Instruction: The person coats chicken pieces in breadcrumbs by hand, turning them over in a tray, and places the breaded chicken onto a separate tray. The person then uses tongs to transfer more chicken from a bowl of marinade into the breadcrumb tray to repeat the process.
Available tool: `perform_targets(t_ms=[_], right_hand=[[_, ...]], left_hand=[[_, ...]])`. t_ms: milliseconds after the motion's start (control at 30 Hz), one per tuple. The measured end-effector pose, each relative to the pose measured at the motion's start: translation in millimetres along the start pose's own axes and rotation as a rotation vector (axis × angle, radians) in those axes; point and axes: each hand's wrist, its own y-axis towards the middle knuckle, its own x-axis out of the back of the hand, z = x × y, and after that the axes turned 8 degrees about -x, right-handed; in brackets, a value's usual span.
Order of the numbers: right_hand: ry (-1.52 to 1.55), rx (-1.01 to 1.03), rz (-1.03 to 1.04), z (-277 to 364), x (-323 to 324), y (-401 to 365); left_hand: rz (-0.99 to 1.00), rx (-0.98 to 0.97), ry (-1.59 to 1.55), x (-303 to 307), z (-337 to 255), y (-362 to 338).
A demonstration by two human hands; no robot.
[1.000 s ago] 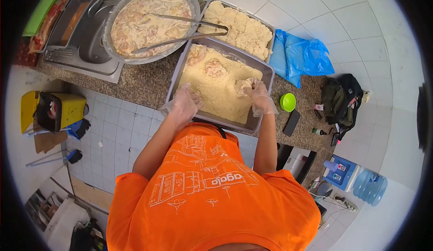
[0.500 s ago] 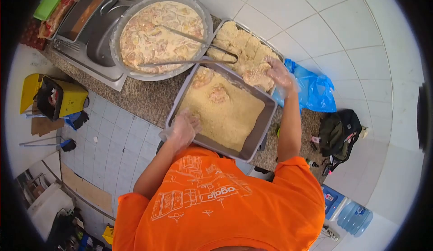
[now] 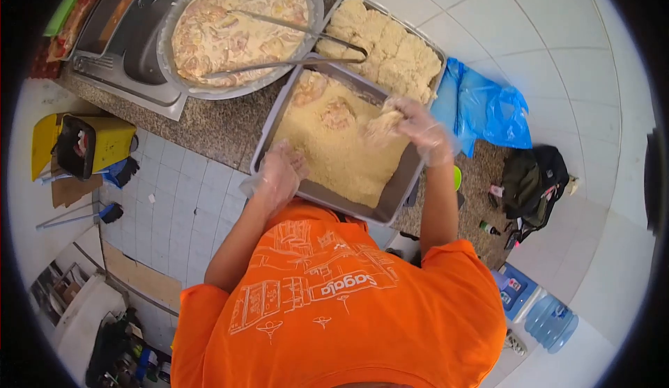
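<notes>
A grey rectangular bin (image 3: 385, 215) holds pale breadcrumbs (image 3: 348, 165) and two raw chicken pieces, one (image 3: 337, 113) near the middle and another (image 3: 310, 88) in the far left corner. My left hand (image 3: 280, 168), in a clear plastic glove, rests at the bin's left side with its fingers laid on the crumbs. My right hand (image 3: 421, 132), gloved likewise, is over the bin's right side, closed on a crumb-coated chicken piece (image 3: 383, 125). Motion blurs that piece. Behind the bin, a metal tray (image 3: 442, 60) is piled with crumb-coated pieces (image 3: 380, 47).
Far left, a round metal basin (image 3: 166, 67) holds chicken in creamy liquid, with metal tongs (image 3: 306, 34) across its rim. A sink (image 3: 146, 60) lies beyond. Right of the tray are a blue plastic bag (image 3: 491, 109) and a dark backpack (image 3: 535, 186). A yellow bin (image 3: 111, 144) stands below left.
My right hand has moved from the tray's near edge back over the crumb bin, with the coated piece in it. My left hand stays at the bin's left side. The view has shifted slightly.
</notes>
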Motion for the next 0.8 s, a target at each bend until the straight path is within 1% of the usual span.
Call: perform_targets(t_ms=[67,100,133,167,200,267,300,367,400,467,500,567,600,667,733,767,800], right_hand=[[0.1,-0.026,-0.138,-58,-25,-6],[0.108,-0.026,-0.148,-80,-34,-4],[0.109,-0.153,-0.216,-101,-42,-2],[0.11,-0.278,-0.283,-106,-47,-3],[0.119,-0.274,-0.293,-110,-47,-6],[0.1,-0.236,-0.209,-111,-46,-14],[0.11,-0.234,-0.221,-109,-49,-21],[-0.58,-0.263,-0.645,-106,-54,-40],[-0.573,-0.269,-0.66,-107,-59,-43],[-0.565,-0.458,-0.647,-113,-70,-48],[-0.728,-0.333,-0.635,-165,-80,-40],[-1.078,-0.076,-0.661,-268,-100,-24],[-1.076,-0.079,-0.669,-268,-106,-28],[-1.243,-0.002,-0.527,-262,-122,-30],[-1.218,0.035,-0.499,-244,-122,-33],[-1.058,-0.108,-0.442,-201,-118,-47],[-0.893,-0.245,-0.382,-167,-114,-58]], left_hand=[[-0.019,0.011,0.07,-6,-1,-2],[-0.014,0.014,0.082,-7,0,-2],[0.003,0.011,0.145,-9,0,-2],[0.022,0.005,0.209,-10,1,-3],[0.029,0.005,0.221,-11,2,-1],[0.011,0.014,0.3,-14,4,0],[0.018,0.015,0.314,-16,4,-3],[0.169,-0.017,0.383,-25,5,-12],[0.18,-0.012,0.394,-37,4,-22],[0.237,0.148,0.436,-60,5,-40],[0.246,0.152,0.445,-54,19,-25],[0.378,0.274,0.472,-28,63,23],[0.418,0.312,0.47,-30,79,27],[0.462,0.35,0.471,-43,108,28],[0.344,0.358,0.456,-54,124,28],[0.346,0.357,0.457,-58,121,22],[0.368,0.346,0.312,-66,114,11]])
